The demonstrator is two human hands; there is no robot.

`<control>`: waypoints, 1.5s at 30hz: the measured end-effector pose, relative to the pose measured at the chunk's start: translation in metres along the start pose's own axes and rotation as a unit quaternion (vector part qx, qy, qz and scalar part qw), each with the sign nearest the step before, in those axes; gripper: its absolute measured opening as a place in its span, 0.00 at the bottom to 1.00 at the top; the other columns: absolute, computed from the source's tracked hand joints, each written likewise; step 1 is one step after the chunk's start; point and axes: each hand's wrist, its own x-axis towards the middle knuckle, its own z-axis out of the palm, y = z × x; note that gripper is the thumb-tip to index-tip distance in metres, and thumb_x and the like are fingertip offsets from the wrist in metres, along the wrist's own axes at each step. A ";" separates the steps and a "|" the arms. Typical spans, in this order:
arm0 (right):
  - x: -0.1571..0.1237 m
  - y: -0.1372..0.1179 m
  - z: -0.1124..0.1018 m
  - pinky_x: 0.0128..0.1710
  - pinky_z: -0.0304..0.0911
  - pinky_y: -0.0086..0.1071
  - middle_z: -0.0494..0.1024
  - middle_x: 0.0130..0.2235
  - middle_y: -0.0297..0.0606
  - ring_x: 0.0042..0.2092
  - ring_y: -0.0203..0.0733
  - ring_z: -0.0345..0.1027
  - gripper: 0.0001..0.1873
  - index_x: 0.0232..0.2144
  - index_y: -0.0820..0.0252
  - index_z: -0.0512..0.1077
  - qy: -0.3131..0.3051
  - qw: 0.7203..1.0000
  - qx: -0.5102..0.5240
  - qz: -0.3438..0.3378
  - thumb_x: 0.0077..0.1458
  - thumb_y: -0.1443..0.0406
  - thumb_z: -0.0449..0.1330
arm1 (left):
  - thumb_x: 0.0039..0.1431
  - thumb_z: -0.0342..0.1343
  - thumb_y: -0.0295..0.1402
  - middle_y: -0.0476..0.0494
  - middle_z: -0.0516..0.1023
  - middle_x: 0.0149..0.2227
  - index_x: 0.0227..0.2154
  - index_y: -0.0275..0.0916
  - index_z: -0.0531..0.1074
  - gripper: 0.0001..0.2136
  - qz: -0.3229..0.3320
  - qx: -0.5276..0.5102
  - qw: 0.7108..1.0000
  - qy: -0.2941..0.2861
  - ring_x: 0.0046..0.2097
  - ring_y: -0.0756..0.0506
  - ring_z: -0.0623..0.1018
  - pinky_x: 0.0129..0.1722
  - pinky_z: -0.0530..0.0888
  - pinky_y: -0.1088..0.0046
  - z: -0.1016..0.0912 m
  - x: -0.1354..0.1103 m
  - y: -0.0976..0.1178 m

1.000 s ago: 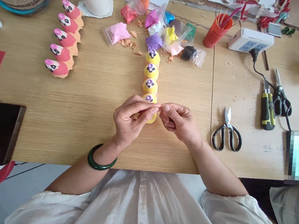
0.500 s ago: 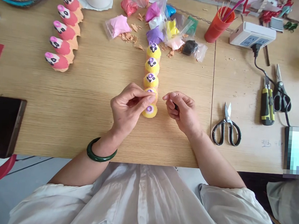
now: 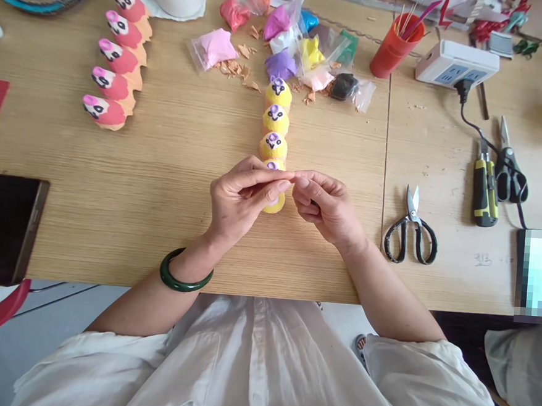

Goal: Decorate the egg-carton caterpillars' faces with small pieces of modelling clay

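A row of yellow egg-carton cups (image 3: 275, 118) with small faces in purple, white and black stands upright before me, partly covered by my hands. My left hand (image 3: 241, 195) is closed in a pinch over the nearest cups; whatever lies between thumb and forefinger is too small to make out. Its fingertips meet those of my right hand (image 3: 324, 207), also pinched. Curled under the right fingers is a small black lump of clay (image 3: 314, 203), mostly hidden. The nearest cup's face is largely covered by my left fingers.
At the left stands a red-pink row of similar cups (image 3: 118, 59). Bags of coloured clay (image 3: 280, 64), black clay (image 3: 344, 85) and a red cup of sticks (image 3: 397, 48) lie farther back. Scissors (image 3: 411, 228), a utility knife (image 3: 485, 187) and a power strip (image 3: 457, 62) are rightward; a phone (image 3: 7, 228) is left.
My left hand has moved slightly right, and my right hand a little left, so their fingertips, apart before, now meet above the yellow row. The rows of cups have stayed in place.
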 end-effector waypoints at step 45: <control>-0.001 -0.001 0.007 0.20 0.37 0.25 0.54 0.22 0.20 0.22 0.25 0.40 0.26 0.30 0.60 0.73 0.023 0.999 -0.020 -0.023 0.49 0.47 0.77 | 0.65 0.70 0.39 0.48 0.81 0.34 0.42 0.53 0.87 0.04 0.073 0.083 0.994 -0.005 0.34 0.50 0.79 0.35 0.78 0.70 -0.001 0.000 0.000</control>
